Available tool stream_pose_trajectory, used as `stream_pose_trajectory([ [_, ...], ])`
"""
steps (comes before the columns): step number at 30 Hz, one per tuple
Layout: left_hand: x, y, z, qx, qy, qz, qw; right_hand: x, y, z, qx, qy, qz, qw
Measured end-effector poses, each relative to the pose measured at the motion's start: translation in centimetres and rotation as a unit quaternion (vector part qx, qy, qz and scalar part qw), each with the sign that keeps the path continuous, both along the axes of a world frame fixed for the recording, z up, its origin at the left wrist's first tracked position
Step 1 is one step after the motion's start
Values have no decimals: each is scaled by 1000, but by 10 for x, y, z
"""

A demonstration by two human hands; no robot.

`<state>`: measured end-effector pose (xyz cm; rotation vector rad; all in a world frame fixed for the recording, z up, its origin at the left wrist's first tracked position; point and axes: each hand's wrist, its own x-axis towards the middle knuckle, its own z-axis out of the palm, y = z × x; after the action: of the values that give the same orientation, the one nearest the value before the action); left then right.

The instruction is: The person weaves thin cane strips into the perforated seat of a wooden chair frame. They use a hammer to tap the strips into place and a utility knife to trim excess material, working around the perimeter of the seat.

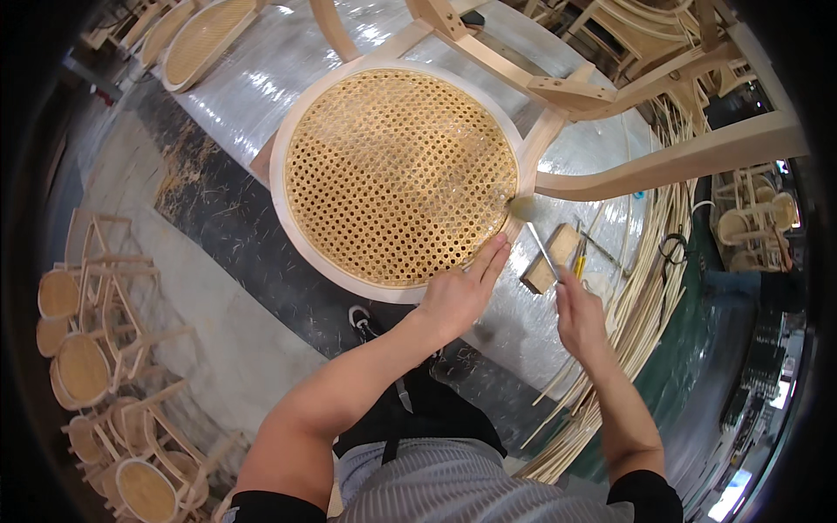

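- Cane seat (397, 174): a round woven panel in a pale wooden ring, part of a chair frame (610, 105) lying on a plastic-covered bench (261, 78). It sits at the centre of the view, just ahead of both hands.
- Right hand (579, 315): closed around the handle of a slim tool (539, 244). The blurred head of the tool is at the seat's right rim, where the weave meets the ring.
- Left hand (460, 292): flat and holding nothing, fingers extended onto the near right rim, just beside the tool head.
- Judgement: the left hand's pressure probably steadies the seat; it is best kept close to the work point but clear of the tool's path.
- Judgement: short, controlled strokes along the rim suit this grip; a slip could mark the wood or break the weave.
- Surroundings: a wooden block (551, 259) lies beside the right hand, loose cane strips (645, 288) further right, stacked chairs (105, 349) on the floor at left.
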<state>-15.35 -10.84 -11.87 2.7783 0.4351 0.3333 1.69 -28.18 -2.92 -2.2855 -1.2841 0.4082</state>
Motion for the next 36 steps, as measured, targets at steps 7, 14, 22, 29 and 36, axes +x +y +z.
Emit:
stream_pose_trajectory([
  [7, -8, 4, -8, -1, -6, 30, 1000, -9, 8, 26, 35, 61, 17, 997],
  [14, -5, 2, -8, -20, -30, 34, 999, -3, 16, 13, 10, 71, -7, 997],
  [22, -7, 3, -3, -47, 22, 16, 998, -5, 23, 13, -29, 55, -3, 998],
  [29, -2, 0, -2, -72, 10, -13, 997, 15, 9, -14, 11, -17, 15, 1000],
  [36, 5, 0, 21, -83, 123, -29, 989, 31, 12, -11, 26, -4, -33, 999],
])
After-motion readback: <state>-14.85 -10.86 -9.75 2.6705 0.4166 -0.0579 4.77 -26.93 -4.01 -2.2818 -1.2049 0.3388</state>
